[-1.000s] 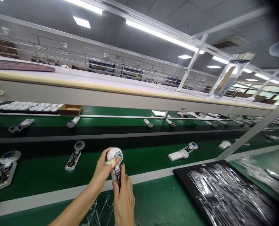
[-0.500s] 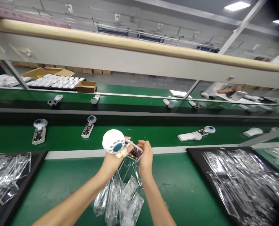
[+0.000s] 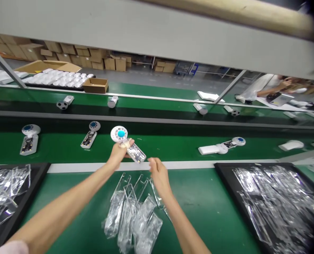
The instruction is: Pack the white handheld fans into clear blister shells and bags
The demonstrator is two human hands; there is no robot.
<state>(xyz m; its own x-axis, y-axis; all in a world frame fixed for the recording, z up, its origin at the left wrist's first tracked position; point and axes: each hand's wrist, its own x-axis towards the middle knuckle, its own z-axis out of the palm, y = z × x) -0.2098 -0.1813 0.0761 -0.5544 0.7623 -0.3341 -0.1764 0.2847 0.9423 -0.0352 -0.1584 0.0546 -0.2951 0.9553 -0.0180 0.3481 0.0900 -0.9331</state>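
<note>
My left hand (image 3: 117, 154) is closed round the neck of a white handheld fan (image 3: 136, 152), which has a round head with a blue centre. The fan's handle is uncovered and shows a circuit board, its lower end tilted down to the right. A pale wrapping covers part of my left thumb. Just beyond that lower end is my right hand (image 3: 159, 174), apart from the fan, with loosely bent fingers and nothing visible in them. Clear plastic pieces (image 3: 131, 211), some in bags, lie on the green bench below both hands.
Black trays of clear plastic parts stand left (image 3: 40, 183) and right (image 3: 225, 180). Similar fans (image 3: 89, 138) lie along the green belt (image 3: 167, 146). A cardboard box (image 3: 95, 85) and rows of white parts (image 3: 58, 78) are behind. Overhead runs a wide beam (image 3: 135, 31); a person (image 3: 270, 86) is at back right.
The view has tilted down. The fan has turned in my left hand, its blue centre facing me more. My right hand has come off the handle and moved slightly away.
</note>
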